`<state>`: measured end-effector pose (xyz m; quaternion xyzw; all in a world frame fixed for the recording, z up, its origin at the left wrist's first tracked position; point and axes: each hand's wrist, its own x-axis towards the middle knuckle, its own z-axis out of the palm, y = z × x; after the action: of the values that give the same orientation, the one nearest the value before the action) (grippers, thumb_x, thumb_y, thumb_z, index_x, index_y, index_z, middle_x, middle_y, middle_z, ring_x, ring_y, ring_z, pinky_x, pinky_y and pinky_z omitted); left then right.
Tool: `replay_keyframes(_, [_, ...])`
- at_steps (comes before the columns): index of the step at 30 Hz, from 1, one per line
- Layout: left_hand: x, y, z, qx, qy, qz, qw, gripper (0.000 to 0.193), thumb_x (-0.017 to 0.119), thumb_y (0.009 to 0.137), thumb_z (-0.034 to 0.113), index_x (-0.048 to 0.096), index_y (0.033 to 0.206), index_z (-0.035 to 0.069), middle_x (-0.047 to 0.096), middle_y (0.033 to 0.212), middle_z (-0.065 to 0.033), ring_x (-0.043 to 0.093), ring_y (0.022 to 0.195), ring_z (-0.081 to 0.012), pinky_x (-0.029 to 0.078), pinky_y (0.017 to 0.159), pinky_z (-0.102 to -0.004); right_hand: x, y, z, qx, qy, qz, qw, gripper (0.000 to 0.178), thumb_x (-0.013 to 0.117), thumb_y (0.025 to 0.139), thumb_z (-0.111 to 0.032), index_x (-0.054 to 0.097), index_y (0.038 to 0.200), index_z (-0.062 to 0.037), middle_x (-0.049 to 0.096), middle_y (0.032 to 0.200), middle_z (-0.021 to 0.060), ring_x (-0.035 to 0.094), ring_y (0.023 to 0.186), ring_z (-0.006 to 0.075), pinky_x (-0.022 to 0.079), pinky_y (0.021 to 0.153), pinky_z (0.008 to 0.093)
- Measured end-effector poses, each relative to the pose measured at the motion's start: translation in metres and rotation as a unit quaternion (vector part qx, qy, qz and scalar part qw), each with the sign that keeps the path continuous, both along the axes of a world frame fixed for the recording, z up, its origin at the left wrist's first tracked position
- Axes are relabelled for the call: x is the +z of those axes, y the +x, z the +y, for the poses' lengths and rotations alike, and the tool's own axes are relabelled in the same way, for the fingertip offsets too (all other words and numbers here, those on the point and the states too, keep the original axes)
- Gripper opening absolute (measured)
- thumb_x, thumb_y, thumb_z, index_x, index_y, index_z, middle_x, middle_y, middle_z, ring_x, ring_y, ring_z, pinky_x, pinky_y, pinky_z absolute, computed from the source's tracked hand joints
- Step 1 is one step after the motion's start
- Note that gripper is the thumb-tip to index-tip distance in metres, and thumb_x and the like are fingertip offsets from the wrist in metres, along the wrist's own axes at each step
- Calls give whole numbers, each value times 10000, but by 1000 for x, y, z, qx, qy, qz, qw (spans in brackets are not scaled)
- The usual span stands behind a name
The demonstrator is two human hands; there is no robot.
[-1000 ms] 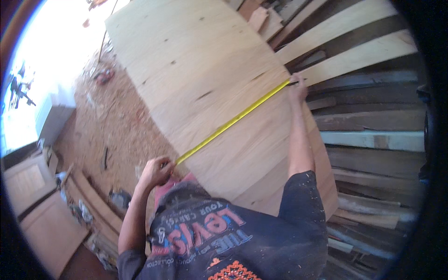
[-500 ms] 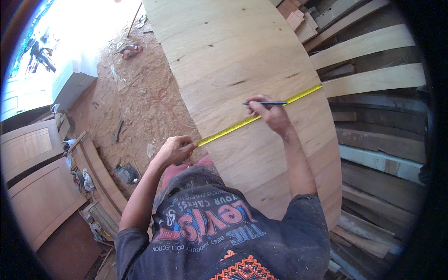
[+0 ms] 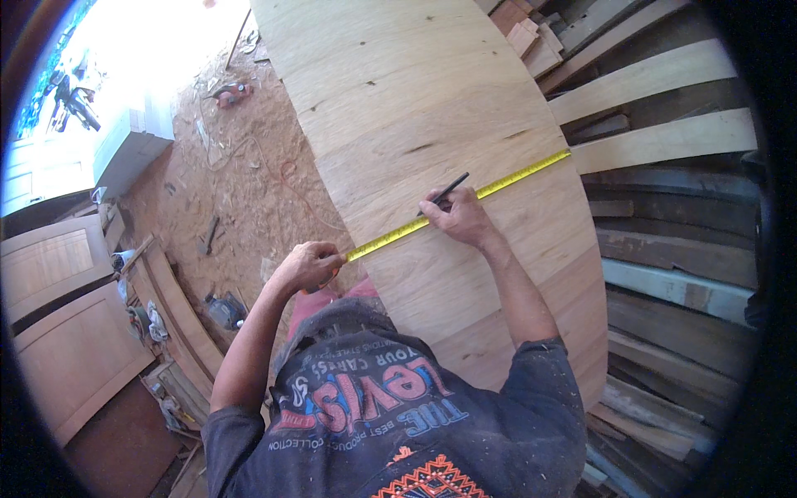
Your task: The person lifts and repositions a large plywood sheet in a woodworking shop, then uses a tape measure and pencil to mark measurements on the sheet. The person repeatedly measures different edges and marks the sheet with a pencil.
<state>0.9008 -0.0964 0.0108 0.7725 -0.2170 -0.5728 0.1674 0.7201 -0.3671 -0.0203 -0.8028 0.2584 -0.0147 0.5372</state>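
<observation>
A yellow tape measure [image 3: 525,173] is drawn out across a large pale plywood sheet [image 3: 390,108], from its left edge to its right edge. At the left edge my left hand [image 3: 312,264] is closed around the tape's case, of which only a bit of orange and black shows under the fingers. My right hand [image 3: 462,219] lies over the middle of the tape, pinching a dark pen [image 3: 452,186]. The pen slants, its lower end close to the tape's far edge; whether it touches the wood I cannot tell.
Stacked boards [image 3: 664,249] line the right side. On the dusty ground at left lie a red power tool [image 3: 232,95] with a cord, a hammer-like tool [image 3: 209,236] and a dark power tool [image 3: 224,310]. Wooden door panels [image 3: 83,336] stand at far left.
My right hand has moved left and nearer along the tape. The pen has turned from lying nearly level to slanting, one end down by the tape. My left hand has barely shifted.
</observation>
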Motion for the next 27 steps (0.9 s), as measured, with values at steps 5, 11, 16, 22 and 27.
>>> replay_keyframes(5, [-3,0,0,15,10,18,1000,336,634,942,350,689,847,33,628,657,-61,611,565,-157,484,511,-342,1,-3,-4,-2,31,0,1000,188,712,914,-169,732,890,16,672,690,18,606,638,78,493,589,279])
replay_keyframes(11, [-10,0,2,32,22,28,999,342,634,928,371,704,854,45,635,650,-62,614,553,-152,485,503,-337,-2,-4,-6,17,37,10,999,188,713,919,-176,737,914,10,676,708,17,602,655,74,490,599,287])
replay_keyframes(16, [-9,1,1,25,35,19,999,331,638,928,370,710,873,52,631,655,-50,615,567,-146,483,508,-326,-4,-4,-7,27,27,1,999,191,710,921,-182,732,906,8,675,713,24,604,667,79,489,608,294])
replay_keyframes(22, [-4,-1,-1,39,47,27,998,332,647,936,375,716,888,54,634,673,-39,605,576,-133,479,507,-322,-3,-4,-7,35,16,-3,999,182,708,918,-176,727,895,3,672,700,28,607,656,85,483,599,297])
replay_keyframes(27, [-2,-1,-2,37,39,33,998,327,644,943,375,718,900,59,635,679,-34,608,587,-132,485,520,-323,-4,-4,-7,34,21,-4,999,179,707,919,-174,730,891,2,676,691,29,615,650,86,485,597,295])
